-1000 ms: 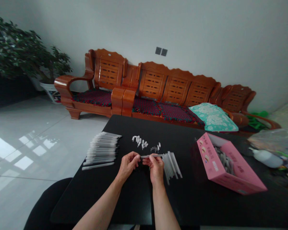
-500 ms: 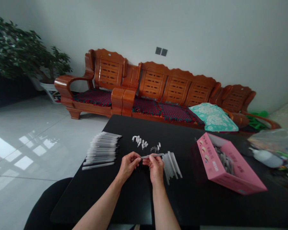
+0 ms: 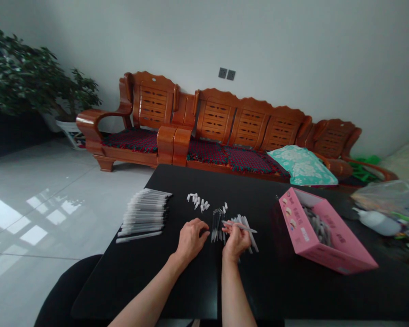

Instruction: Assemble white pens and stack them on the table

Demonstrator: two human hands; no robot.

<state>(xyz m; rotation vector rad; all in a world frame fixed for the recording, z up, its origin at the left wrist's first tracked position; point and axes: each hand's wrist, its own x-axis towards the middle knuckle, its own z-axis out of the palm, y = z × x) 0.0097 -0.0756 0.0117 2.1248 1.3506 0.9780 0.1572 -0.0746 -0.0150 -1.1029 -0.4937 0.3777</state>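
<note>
My right hand (image 3: 236, 240) is closed on a pale grey pen barrel (image 3: 248, 229), which points to the right over a pile of similar barrels (image 3: 254, 240). On the black table, my left hand (image 3: 192, 238) rests with fingers loosely curled, thumb and forefinger apart and nothing visible between them. Between the hands lies a bunch of thin, dark-and-clear pen refills (image 3: 217, 222). Small white pen caps (image 3: 197, 201) are scattered beyond my left hand, with a few more near the refills. To the left, many whitish pens (image 3: 145, 213) lie side by side in a row.
A pink box (image 3: 327, 254) with grey pieces inside stands on the table (image 3: 187, 290) at right. Beyond it are a white bottle (image 3: 378, 222) and a clear plastic bag (image 3: 390, 197). A wooden sofa (image 3: 214, 120) lines the wall behind; a potted plant (image 3: 47, 86) is at left.
My hands have moved apart. The left released the pen barrel and settled on the table; the right carried it rightward over the barrel pile, uncovering the refills.
</note>
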